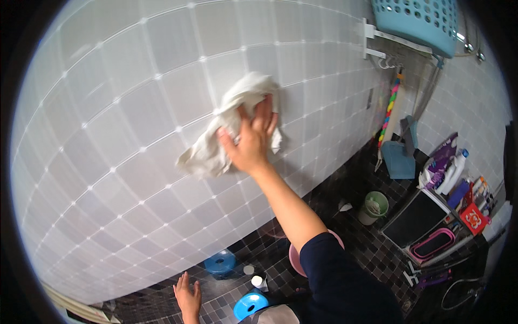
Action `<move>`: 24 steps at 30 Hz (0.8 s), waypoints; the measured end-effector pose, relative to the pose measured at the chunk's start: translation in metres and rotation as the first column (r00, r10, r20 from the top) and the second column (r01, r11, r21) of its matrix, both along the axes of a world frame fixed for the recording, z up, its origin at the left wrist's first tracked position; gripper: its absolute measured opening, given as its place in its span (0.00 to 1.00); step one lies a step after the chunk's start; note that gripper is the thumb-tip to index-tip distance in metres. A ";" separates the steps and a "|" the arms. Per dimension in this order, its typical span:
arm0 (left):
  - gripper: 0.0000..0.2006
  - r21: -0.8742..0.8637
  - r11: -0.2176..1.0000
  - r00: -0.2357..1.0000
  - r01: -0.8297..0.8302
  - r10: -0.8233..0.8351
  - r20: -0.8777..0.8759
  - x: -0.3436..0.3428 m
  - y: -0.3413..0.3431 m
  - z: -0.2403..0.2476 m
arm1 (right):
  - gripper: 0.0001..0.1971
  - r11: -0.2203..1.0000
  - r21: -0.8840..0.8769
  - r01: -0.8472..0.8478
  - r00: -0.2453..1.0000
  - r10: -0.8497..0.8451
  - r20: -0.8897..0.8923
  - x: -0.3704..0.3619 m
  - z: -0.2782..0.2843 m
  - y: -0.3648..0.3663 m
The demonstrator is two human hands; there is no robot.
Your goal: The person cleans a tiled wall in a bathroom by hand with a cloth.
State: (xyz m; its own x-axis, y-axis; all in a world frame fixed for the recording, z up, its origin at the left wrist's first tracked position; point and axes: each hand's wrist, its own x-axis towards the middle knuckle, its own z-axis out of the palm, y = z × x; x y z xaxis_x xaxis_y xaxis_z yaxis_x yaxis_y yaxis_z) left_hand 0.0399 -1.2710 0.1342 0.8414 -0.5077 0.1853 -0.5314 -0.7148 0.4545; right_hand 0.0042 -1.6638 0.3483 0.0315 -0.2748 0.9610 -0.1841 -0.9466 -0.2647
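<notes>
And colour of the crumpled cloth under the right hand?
Off-white crumpled cloth; head view shows it best.

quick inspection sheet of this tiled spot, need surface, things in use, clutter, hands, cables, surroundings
Surface: grey tiled wall with pale grout lines; dark tiled floor below.
Things in use: white cloth, crumpled, against the wall.
Clutter: pink basin, partly hidden by the arm; pale green bucket, something inside; white-capped bottle.
Hands: right hand spread on the cloth; left hand open, holding nothing visible.
Cables: thin looped line at lower right; cable or hose, cannot tell.
Surroundings: light blue perforated basket at upper right; blue dustpan below it.
</notes>
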 end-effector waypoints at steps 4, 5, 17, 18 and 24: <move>0.24 -0.003 0.998 0.998 -0.060 0.060 -0.005 -0.002 0.020 -0.003 | 0.28 0.960 -0.164 -0.225 0.949 0.178 -0.259 0.040 -0.026 0.089; 0.24 -0.009 0.997 0.997 -0.075 0.075 -0.006 -0.002 0.025 -0.005 | 0.28 0.937 -0.204 -0.284 0.914 0.200 -0.354 0.055 -0.050 0.106; 0.25 0.046 0.950 0.939 -0.310 0.314 -0.138 -0.021 0.118 -0.048 | 0.16 0.929 -0.189 -0.318 0.726 0.110 -0.679 0.007 -0.210 0.062; 0.25 0.067 0.941 0.926 -0.332 0.339 -0.164 -0.025 0.127 -0.055 | 0.20 0.965 -0.054 -0.255 0.760 0.166 -0.628 0.000 -0.202 0.049; 0.25 0.140 0.917 0.891 -0.374 0.397 -0.220 -0.047 0.159 -0.088 | 0.32 0.978 0.107 0.178 0.939 -0.136 -0.316 -0.045 -0.203 -0.061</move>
